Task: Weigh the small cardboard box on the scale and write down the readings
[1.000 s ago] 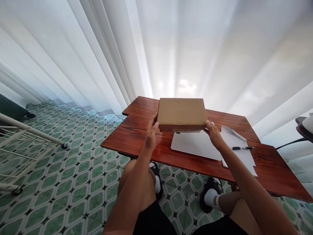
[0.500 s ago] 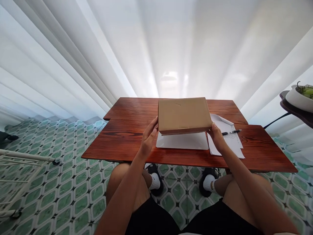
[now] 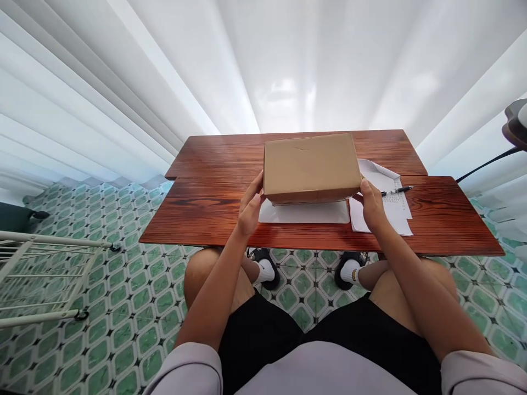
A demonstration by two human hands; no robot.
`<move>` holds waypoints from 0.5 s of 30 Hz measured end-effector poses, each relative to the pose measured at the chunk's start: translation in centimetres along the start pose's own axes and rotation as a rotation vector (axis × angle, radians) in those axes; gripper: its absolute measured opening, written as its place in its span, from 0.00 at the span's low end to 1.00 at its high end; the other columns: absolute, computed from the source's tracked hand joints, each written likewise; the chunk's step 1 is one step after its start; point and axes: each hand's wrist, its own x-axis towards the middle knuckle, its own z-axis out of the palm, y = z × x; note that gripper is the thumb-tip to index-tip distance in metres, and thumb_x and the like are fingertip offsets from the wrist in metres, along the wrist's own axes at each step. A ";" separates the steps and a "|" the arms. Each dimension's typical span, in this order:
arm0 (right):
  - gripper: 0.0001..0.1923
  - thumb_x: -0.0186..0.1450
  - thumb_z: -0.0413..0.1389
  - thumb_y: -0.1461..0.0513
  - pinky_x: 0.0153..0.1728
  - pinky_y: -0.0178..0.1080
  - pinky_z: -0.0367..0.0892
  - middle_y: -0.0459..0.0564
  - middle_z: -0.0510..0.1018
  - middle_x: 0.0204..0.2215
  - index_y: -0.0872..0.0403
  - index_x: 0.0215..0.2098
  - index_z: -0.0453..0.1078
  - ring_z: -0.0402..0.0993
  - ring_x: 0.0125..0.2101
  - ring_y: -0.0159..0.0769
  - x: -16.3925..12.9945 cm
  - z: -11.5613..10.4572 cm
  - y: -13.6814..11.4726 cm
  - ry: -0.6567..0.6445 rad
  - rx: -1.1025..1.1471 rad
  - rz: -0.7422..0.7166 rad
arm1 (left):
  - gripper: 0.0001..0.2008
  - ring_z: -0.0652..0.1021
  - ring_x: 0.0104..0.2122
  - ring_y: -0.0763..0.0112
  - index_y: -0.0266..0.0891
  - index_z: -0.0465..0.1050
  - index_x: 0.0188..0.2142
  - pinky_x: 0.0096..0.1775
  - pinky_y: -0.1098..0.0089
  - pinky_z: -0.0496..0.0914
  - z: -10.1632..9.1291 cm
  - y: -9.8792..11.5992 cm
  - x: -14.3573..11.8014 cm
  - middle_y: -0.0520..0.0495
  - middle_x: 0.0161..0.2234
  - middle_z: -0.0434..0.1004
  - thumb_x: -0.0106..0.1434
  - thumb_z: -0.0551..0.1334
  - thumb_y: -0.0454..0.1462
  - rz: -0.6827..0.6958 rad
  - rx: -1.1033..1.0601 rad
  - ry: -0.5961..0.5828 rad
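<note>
A closed brown cardboard box [image 3: 310, 167] is held a little above a red-brown wooden table [image 3: 214, 203]. My left hand [image 3: 250, 207] grips its left side and my right hand [image 3: 373, 204] grips its right side. Under the box lies a flat white sheet [image 3: 304, 213]. A printed paper [image 3: 393, 208] with a black pen [image 3: 396, 191] on it sits just right of the box, near my right hand.
White curtains hang behind the table. A white metal rack [image 3: 41, 274] stands on the green tiled floor [image 3: 123, 307] at the left. A dark stand [image 3: 514, 123] shows at the right edge. My knees and feet are under the table's near edge.
The view has tilted down and swung, so the table now sits squarer and my lap shows. The box stays held between both hands, now slightly tilted above the white sheet.
</note>
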 end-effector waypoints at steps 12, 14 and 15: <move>0.29 0.70 0.51 0.40 0.51 0.48 0.77 0.50 0.77 0.56 0.46 0.60 0.73 0.73 0.56 0.46 -0.2 0.0 0.3 0.017 0.023 0.033 | 0.26 0.62 0.69 0.55 0.51 0.68 0.66 0.64 0.61 0.64 0.0 0.0 -0.2 0.48 0.68 0.64 0.71 0.60 0.48 0.024 -0.011 -0.032; 0.29 0.70 0.51 0.40 0.50 0.48 0.77 0.50 0.78 0.56 0.46 0.60 0.74 0.73 0.56 0.46 -0.2 0.0 0.2 0.023 0.019 0.040 | 0.26 0.62 0.69 0.55 0.51 0.68 0.67 0.64 0.61 0.64 0.0 -0.1 -0.2 0.49 0.68 0.63 0.71 0.60 0.48 0.023 -0.009 -0.036; 0.29 0.70 0.51 0.40 0.50 0.48 0.77 0.50 0.78 0.55 0.46 0.59 0.74 0.73 0.56 0.46 -0.2 0.0 0.3 0.027 0.017 0.044 | 0.26 0.61 0.69 0.55 0.51 0.67 0.67 0.65 0.61 0.63 0.0 -0.1 -0.2 0.49 0.69 0.63 0.71 0.60 0.48 0.022 -0.006 -0.040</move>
